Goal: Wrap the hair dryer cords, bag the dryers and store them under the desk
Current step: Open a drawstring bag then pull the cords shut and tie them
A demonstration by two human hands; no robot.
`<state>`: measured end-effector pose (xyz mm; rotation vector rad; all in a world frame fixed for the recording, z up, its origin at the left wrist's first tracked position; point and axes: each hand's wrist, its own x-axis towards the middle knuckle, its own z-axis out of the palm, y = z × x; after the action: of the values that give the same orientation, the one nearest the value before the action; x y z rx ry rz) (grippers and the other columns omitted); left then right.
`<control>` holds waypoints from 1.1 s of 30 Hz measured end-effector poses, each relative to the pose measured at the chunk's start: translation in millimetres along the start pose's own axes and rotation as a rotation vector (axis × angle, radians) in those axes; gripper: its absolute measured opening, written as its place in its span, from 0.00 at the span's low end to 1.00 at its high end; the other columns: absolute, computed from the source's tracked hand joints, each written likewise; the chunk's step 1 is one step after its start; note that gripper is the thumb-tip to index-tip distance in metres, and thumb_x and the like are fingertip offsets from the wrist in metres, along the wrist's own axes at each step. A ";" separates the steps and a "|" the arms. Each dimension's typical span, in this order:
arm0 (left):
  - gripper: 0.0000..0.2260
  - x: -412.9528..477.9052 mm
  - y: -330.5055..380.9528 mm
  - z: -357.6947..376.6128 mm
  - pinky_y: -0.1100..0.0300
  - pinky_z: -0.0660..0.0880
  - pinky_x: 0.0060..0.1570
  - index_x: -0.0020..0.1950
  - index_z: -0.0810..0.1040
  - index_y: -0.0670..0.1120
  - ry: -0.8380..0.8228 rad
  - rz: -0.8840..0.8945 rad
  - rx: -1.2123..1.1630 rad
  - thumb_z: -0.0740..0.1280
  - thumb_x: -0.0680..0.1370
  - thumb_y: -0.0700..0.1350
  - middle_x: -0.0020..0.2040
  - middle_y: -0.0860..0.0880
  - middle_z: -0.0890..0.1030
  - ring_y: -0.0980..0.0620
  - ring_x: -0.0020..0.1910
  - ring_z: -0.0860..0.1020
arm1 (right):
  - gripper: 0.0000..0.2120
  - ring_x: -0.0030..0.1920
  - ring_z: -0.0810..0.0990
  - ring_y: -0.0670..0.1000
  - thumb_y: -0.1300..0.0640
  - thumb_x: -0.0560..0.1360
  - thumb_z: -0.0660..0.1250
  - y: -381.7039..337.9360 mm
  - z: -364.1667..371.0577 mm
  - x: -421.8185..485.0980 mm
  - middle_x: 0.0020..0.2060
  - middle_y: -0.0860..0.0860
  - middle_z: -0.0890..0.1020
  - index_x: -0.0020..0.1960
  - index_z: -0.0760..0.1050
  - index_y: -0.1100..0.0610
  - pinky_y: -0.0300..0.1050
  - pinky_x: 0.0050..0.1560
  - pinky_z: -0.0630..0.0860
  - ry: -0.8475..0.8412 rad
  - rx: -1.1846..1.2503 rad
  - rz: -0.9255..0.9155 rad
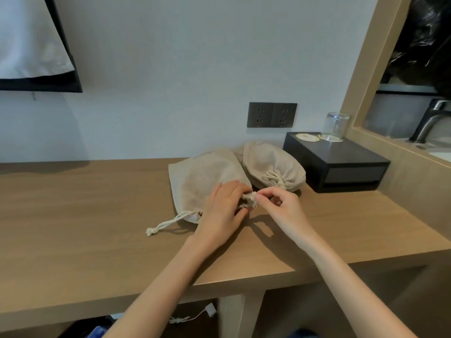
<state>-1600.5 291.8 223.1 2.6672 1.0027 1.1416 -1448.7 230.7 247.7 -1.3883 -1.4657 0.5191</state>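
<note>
Hands first: your left hand [224,208] lies over the mouth of the near bag [205,181] with its fingers curled round the gathered cloth, and your right hand [280,206] pinches the same pale bunch from the other side between thumb and forefinger; whether that bunch is cord or cloth cannot be told. The near bag lies flat on the worktop [85,215], its long axis running from the wall towards you and leaning a little to the left, closed end at the wall side, mouth on your side. From the left corner of that mouth a drawstring [168,222] trails out to the left and ends in a knot on the wood. The far bag [271,164] lies just behind and to the right, touching the near one, rounded and full, with its long axis slanting from the wall towards the near right; its cinched mouth and looped cord point that way. What either bag holds is hidden. A black box [341,164] stands just right of the far bag, carrying an upturned glass [335,126] and a round coaster [307,137]. A dark double socket [271,115] sits on the wall above the bags, and a white cable [195,315] lies below the worktop.
</note>
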 end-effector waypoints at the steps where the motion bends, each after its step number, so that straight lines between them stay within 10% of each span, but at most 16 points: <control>1: 0.12 -0.3 -0.3 -0.4 0.56 0.58 0.70 0.59 0.74 0.50 0.011 -0.003 0.000 0.67 0.76 0.46 0.58 0.54 0.77 0.56 0.62 0.70 | 0.03 0.43 0.76 0.40 0.54 0.77 0.66 0.2 -0.8 -0.1 0.42 0.45 0.81 0.48 0.79 0.49 0.28 0.42 0.71 -0.002 0.016 0.018; 13: 0.05 -1.4 -2.3 -1.0 0.55 0.59 0.66 0.49 0.82 0.51 0.079 -0.051 0.089 0.66 0.77 0.46 0.45 0.53 0.82 0.52 0.50 0.78 | 0.08 0.38 0.71 0.45 0.58 0.79 0.61 -2.5 -4.8 -8.7 0.35 0.49 0.72 0.52 0.78 0.57 0.39 0.44 0.73 0.191 0.693 0.277; 21: 0.19 1.5 9.1 0.9 0.45 0.62 0.67 0.68 0.72 0.55 0.060 0.029 0.132 0.67 0.76 0.49 0.55 0.54 0.80 0.53 0.56 0.76 | 0.10 0.42 0.76 0.39 0.58 0.78 0.64 -6.8 -4.5 -16.4 0.45 0.41 0.79 0.55 0.76 0.44 0.33 0.46 0.74 0.076 0.405 0.188; 27: 0.08 7.2 11.1 3.8 0.46 0.67 0.63 0.53 0.82 0.52 0.101 0.071 0.182 0.64 0.77 0.48 0.51 0.53 0.82 0.51 0.51 0.80 | 0.06 0.45 0.79 0.40 0.55 0.78 0.64 -9.5 -4.8 -17.8 0.42 0.45 0.82 0.46 0.78 0.45 0.28 0.44 0.73 0.139 0.140 0.047; 33: 0.15 5.6 8.1 1.6 0.44 0.66 0.63 0.50 0.83 0.53 0.108 0.022 0.164 0.56 0.78 0.54 0.48 0.56 0.83 0.53 0.51 0.78 | 0.05 0.40 0.77 0.41 0.59 0.78 0.64 -9.9 -11.8 -13.9 0.37 0.48 0.80 0.51 0.78 0.56 0.29 0.42 0.74 0.286 0.362 0.120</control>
<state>-1592.2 289.1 227.9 2.7734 1.1346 1.2729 -1445.6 211.8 255.7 -1.2072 -1.0064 0.6017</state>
